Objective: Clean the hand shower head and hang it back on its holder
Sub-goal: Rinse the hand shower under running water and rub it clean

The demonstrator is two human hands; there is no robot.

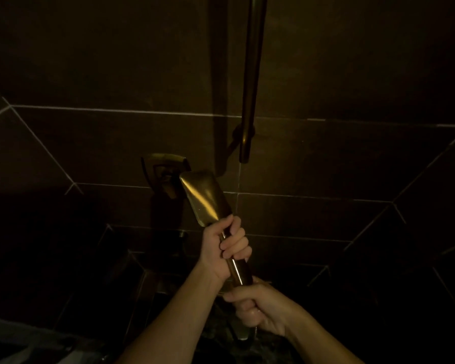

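Observation:
The gold hand shower head [204,198] is held up in front of the dark tiled wall, its flat rectangular back toward me. My left hand [227,245] grips the upper part of its handle just below the head. Lower down, my right hand [255,308] curls round the bottom end of the handle where the hose joins. Only a short bit of hose shows under that hand. The gold wall holder [166,168] sits just up and left of the head, apart from it.
A dark vertical rail [250,82] runs down the wall to a bracket right of the holder. Dark tiles with pale grout lines cover the wall [90,143]. A grey cloth-like shape [19,342] lies at the bottom left. The scene is very dim.

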